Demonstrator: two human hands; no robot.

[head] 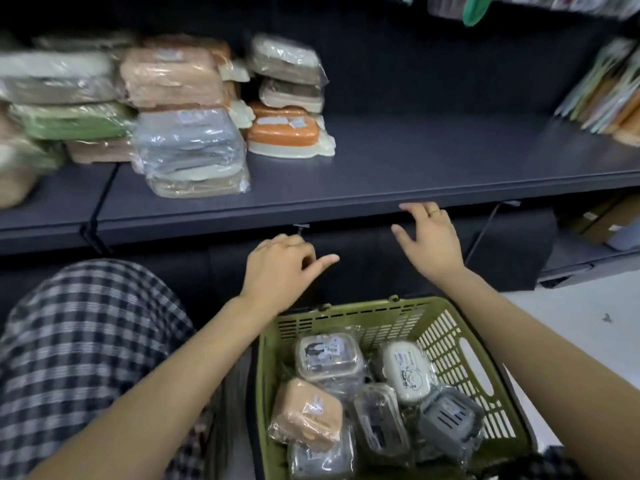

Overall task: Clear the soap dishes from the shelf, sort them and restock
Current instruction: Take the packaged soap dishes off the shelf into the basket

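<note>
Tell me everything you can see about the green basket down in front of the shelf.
The green basket looks like olive plastic, with slotted side walls, a solid rim and an oval handle cutout on its right side. It sits upright, low in the view, beneath both forearms and below the dark shelf. Neither hand touches it. Inside, several plastic-wrapped soap dishes lie jumbled: a peach one, a cream one with a cartoon drawing, a clear-lidded one and grey ones. Its near edge is cut off by the frame.

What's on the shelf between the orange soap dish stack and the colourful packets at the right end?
Nothing: in the head view the dark grey shelf lies bare between the orange soap dish and colourful packets.
</note>
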